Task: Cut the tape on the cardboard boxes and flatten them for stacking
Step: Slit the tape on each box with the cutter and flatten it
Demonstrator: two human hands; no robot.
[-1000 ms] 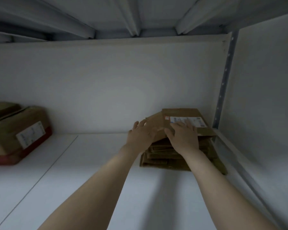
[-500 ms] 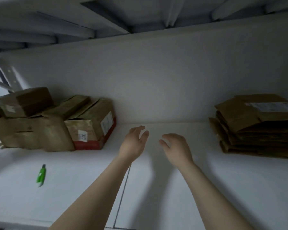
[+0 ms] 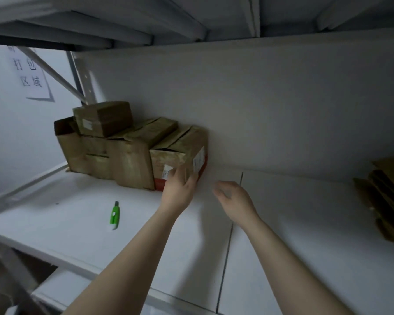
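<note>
left hand grips red-bottomed box.

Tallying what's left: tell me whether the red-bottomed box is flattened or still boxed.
Still boxed: the red-bottomed box stands full-height on the shelf, left hand gripping its corner.

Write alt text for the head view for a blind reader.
A person's left hand grips the near corner of a red-based box on a white shelf; the right hand hovers empty beside it. A green cutter lies nearby, flattened cardboard at right.
</note>
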